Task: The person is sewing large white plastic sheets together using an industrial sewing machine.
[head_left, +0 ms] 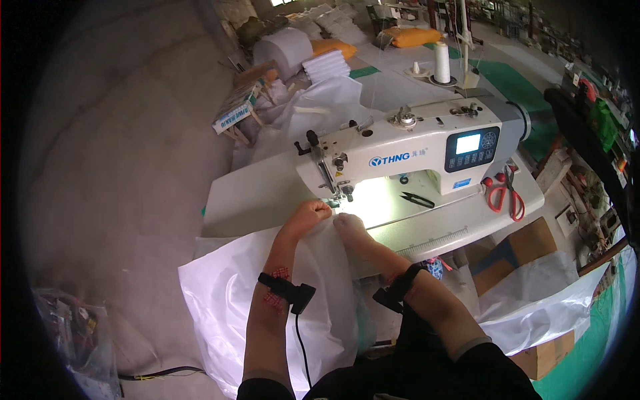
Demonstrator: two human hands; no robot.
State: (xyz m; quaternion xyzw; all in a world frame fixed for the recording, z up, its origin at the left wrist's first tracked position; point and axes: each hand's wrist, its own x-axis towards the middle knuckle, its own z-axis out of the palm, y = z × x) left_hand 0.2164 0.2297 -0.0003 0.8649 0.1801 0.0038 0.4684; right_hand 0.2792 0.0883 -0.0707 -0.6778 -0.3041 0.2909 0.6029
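A white sewing machine [400,143] stands on its pale table, its lamp lighting the needle area. Just in front of the presser foot [333,202], my left hand [311,217] is closed with its fingertips pinching the edge of a glossy white sheet [217,287]. Close beside it, my right hand [352,231] has its fingers pressed together on the same edge. The sheet, which looks like woven plastic, hangs off the table's front over my lap. The fingertips partly hide the edge under the foot.
Thread snips [418,199] and red-handled scissors [507,200] lie on the machine table. A white thread cone [441,63] stands behind. Cardboard boxes [527,253] and white sheeting are at the right. White rolls [283,53] and orange sacks [413,37] lie farther back.
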